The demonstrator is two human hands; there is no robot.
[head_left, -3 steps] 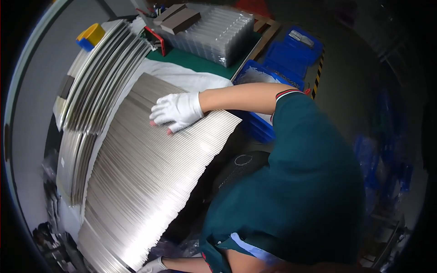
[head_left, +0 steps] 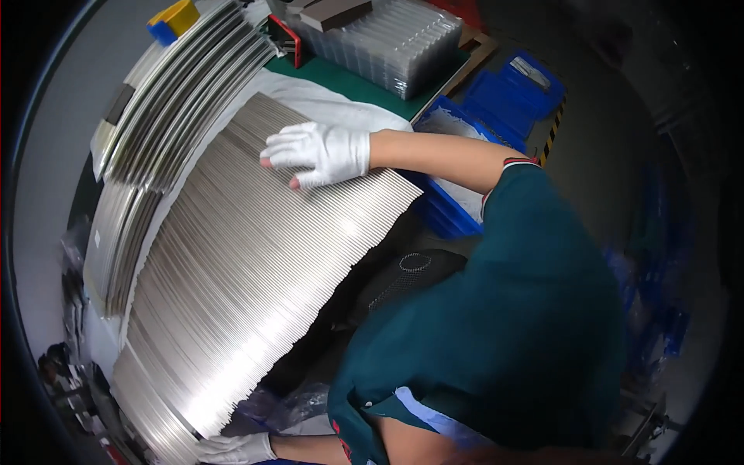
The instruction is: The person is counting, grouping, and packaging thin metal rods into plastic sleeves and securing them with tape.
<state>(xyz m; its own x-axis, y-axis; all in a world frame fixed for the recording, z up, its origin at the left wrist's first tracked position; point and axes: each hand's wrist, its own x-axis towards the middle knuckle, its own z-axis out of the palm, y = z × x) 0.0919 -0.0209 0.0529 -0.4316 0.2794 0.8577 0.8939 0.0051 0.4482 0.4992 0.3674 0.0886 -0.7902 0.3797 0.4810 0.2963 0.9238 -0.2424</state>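
A broad sheet of thin silvery metal strips, laid side by side, spreads in front of me on a white cloth. My right hand, in a white glove with bare thumb and fingertip showing, lies flat across the strips near their far-right end. Its fingers are extended and it grips nothing. At the lower edge, my left hand, also white-gloved, rests against the opposite end of the strips with fingers stretched out. Part of that hand is cut off by the picture's edge.
Stacked curved metal strips stand along the left, with a yellow-and-blue tape roll on top. Clear plastic trays carry brown blocks on a green mat. Blue bins stand beyond my right arm.
The view has shifted, so the strips sit higher and further left. More of my left hand shows at the lower edge. My right hand stays flat on the strips.
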